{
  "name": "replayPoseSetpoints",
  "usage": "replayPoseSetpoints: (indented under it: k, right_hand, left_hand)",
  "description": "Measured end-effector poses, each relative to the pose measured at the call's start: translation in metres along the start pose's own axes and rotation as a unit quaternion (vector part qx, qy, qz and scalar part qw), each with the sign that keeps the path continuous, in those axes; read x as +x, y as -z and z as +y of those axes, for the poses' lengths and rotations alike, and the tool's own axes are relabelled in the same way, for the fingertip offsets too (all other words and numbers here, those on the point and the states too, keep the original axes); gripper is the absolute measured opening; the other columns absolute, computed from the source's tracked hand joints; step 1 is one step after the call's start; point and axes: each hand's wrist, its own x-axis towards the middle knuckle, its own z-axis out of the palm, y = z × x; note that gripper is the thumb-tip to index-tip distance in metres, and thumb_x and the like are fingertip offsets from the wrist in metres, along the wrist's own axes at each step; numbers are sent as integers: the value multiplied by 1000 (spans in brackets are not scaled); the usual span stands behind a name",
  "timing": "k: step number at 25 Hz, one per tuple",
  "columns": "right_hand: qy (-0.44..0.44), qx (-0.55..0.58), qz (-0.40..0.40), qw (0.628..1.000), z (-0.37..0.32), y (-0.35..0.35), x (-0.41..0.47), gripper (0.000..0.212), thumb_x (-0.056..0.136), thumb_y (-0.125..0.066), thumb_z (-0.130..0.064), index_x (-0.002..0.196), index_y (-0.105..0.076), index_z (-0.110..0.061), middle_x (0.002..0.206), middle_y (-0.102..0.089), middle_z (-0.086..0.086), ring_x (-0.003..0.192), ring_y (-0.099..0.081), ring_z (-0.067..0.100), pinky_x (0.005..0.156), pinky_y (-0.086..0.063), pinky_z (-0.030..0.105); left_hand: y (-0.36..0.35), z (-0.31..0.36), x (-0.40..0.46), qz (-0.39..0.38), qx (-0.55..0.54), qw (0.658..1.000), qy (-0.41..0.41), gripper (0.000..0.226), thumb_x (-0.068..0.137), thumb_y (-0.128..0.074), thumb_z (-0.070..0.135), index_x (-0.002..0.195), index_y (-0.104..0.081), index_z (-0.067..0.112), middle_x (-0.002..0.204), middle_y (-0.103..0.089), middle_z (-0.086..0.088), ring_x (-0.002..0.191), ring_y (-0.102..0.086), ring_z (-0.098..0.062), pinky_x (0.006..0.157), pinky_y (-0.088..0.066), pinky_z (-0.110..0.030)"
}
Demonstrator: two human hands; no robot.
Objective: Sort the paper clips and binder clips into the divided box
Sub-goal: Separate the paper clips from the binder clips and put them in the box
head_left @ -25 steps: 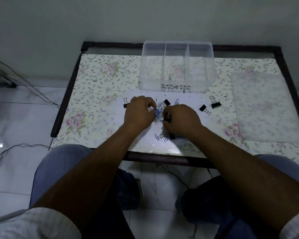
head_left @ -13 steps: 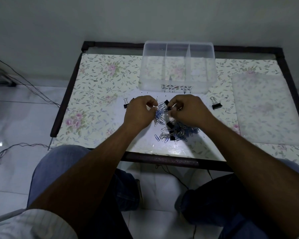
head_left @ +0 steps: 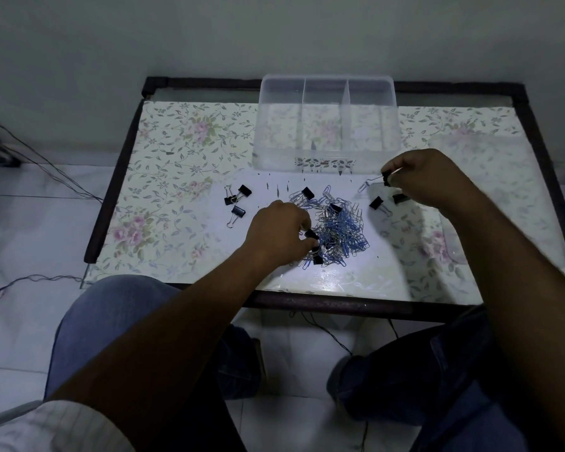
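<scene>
- Our left hand [head_left: 279, 231] sits knuckles-up at the paper clip pile [head_left: 338, 234], fingers pinching a black binder clip [head_left: 311, 235].
- Our right hand [head_left: 428, 181] pinches another binder clip [head_left: 386, 178], wire handle pointing left, just right of the divided box [head_left: 327, 125] on the table [head_left: 177, 177].

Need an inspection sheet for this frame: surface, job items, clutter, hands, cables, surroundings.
Surface: floral-covered table with dark frame, glare near the front edge.
Job's things: clear plastic three-compartment box at the back, looks empty; mixed pile of blue and silver paper clips at centre; loose black binder clips left of the pile, more to its right.
Clutter: frosted plastic lid at the right.
Hands: left hand pinches a black binder clip at the pile's edge; right hand holds a black binder clip with a paper clip dangling.
Cables: dark wires on the floor at the left, more under the table.
Surroundings: plain wall, white tiled floor.
</scene>
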Motion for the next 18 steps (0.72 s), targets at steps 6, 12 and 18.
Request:
replayPoseSetpoints:
  k: [6,12,18]
  right_hand:
    - [-20,67,-42,997,0,-1,2,26,95,-60,-4,108,-77,-17,96,-76,5,71,-63,18,57,-51,23]
    - [41,79,-117,989,-14,-29,-5,20,94,-68,-9,110,-77,-17,92,-78,5,64,-61,13,64,-50,25]
    - [88,95,-146,981,-18,-45,-7,19,94,-70,-8,110,-78,-15,84,-73,2,62,-59,4,69,-48,23]
  left_hand:
    - [-4,0,0,3,-17,1000,13,33,79,-75,53,97,-77,26,86,-65,9,94,-60,-20,72,-44,-30]
    - [1,0,2,70,-143,986,49,46,75,-78,59,106,-76,26,90,-70,12,83,-65,-6,72,-53,-23]
    - [6,5,10,88,-309,943,89,19,86,-82,33,100,-82,20,88,-77,11,66,-62,11,74,-53,-23]
